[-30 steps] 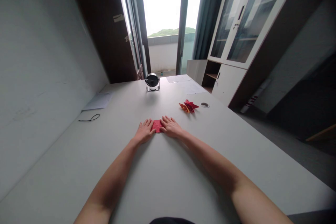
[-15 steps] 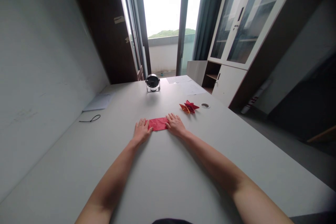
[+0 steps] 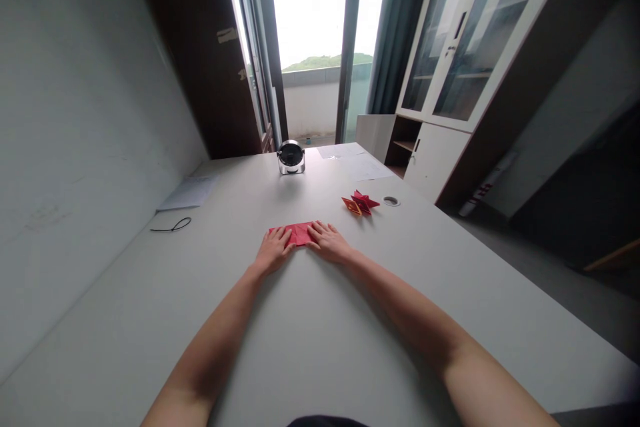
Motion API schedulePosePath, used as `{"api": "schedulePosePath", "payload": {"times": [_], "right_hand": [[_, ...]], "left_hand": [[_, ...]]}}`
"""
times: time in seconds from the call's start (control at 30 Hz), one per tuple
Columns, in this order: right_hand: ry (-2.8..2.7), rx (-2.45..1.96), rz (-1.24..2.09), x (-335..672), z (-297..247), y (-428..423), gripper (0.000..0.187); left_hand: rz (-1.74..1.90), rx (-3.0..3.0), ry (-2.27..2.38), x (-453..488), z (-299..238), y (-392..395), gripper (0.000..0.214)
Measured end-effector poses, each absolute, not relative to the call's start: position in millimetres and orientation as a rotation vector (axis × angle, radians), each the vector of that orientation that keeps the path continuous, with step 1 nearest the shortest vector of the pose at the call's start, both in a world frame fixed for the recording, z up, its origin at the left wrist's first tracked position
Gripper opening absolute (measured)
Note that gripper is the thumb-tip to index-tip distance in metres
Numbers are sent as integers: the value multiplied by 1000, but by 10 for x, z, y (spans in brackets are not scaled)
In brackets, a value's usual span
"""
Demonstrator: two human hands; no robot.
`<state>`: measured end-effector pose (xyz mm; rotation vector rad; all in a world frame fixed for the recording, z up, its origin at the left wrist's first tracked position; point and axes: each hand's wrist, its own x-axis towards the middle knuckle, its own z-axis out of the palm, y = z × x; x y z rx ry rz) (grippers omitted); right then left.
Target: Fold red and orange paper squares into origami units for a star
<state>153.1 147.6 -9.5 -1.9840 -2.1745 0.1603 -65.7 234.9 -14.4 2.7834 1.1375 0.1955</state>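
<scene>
A folded strip of red paper [image 3: 299,234] lies flat on the white table [image 3: 305,333], creased across its middle. On its left part rests my left hand [image 3: 275,248], with fingers stretched out and pressing down on the paper. My right hand [image 3: 327,240] lies flat over the right end, fingers spread, covering that end from view. The two hands are close together, with a short stretch of red paper showing between them. Beyond my right hand sit folded paper pieces [image 3: 361,203], red and orange with pointed tips.
A small black and silver fan [image 3: 291,157] stands at the far end. White sheets [image 3: 367,165] lie at the far right, and more paper [image 3: 187,193] by the left wall. A black cable tie [image 3: 173,225] is at left. A round cable hole [image 3: 391,201] sits near the right edge.
Both hands have moved inward along the red paper, closer together. More of the paper's left end now shows past my left fingers.
</scene>
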Motion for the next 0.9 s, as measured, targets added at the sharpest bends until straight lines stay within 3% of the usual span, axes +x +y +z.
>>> {"api": "schedulePosePath", "payload": {"times": [0.33, 0.9], "right_hand": [[-2111, -2049, 187, 1549, -101, 1495, 74], [-2044, -2041, 172, 1606, -123, 1518, 70]], "left_hand": [[210, 2778, 1130, -656, -151, 2341, 61], [404, 2614, 1513, -758, -159, 2448, 64]]}}
